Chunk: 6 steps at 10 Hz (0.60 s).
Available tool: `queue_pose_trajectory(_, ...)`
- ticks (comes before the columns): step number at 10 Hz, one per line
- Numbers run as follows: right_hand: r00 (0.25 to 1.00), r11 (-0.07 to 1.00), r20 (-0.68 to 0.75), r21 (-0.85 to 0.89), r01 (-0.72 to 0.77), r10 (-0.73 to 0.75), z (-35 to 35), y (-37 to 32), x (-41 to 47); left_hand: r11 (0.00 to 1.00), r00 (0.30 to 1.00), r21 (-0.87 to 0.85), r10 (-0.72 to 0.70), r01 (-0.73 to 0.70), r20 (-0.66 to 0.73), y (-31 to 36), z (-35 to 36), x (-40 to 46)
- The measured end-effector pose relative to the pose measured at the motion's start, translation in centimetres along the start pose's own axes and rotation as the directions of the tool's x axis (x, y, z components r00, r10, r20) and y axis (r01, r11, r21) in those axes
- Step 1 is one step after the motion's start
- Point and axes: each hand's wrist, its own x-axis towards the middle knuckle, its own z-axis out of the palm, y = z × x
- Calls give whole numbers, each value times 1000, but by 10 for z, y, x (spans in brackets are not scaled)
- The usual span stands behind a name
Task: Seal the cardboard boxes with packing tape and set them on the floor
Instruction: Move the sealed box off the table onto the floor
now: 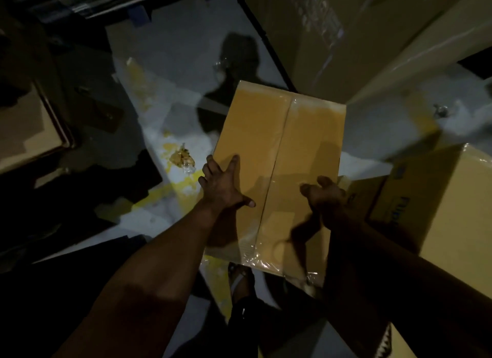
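Box (279, 155) taped along its seam, left hand (222, 188) flat on its top, right hand (326, 198) blurred, grip unclear, at its right edge

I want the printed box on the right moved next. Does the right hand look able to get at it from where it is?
Probably yes. The right hand hovers at the right edge of the taped box, and the printed box sits just beside it with nothing visible between them.

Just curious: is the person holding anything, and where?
The taped cardboard box: left hand spread on its left top edge, right hand at its right edge.
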Motion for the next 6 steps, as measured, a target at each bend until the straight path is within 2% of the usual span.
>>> queue_pose_trajectory(1,998,999,64,15,-31,30,2,12,24,999,996,-31,14,-17,-89,-7,6,8)
queue_pose_trajectory(2,995,999,97,-35,34,-31,11,24,46,998,990,5,55,-55,-133,-14,8,18)
queue_pose_trajectory(3,968,986,249,-164,25,16,12,5,5,989,994,133,80,-71,-68,-26,22,27)
queue_pose_trajectory(5,956,998,293,-54,36,-19,31,14,-52,970,992,205,123,-128,35,-21,51,-9)
queue_pose_trajectory(6,937,977,313,-92,192,-155,12,20,-108,999,998,20,24,-25,55,-10,63,-64)
